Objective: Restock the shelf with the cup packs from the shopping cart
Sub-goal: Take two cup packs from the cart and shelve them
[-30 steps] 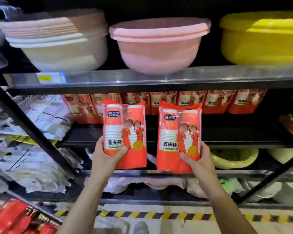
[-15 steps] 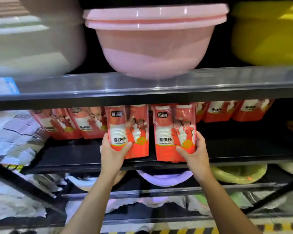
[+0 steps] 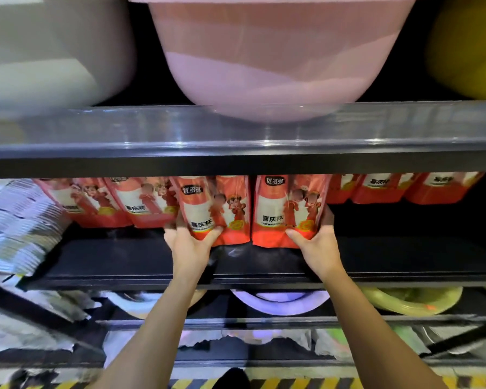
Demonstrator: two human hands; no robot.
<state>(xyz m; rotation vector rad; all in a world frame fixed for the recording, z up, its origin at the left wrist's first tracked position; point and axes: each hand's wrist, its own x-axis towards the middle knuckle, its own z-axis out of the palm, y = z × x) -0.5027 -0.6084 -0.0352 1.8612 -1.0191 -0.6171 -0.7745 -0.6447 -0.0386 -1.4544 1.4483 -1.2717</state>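
On the left cup pack [image 3: 208,209], gripped by the left hand [image 3: 190,247], I read the brand 优多多 in white on a dark badge near the top. Lower down, 喜庆杯 stood in dark characters on the white panel. The right cup pack [image 3: 286,211], gripped by the right hand [image 3: 316,245], bore the same badge and the same 喜庆杯, with a line of smaller print beneath that I could not make out. The rear packs [image 3: 376,186] also showed 喜庆杯, blurred.
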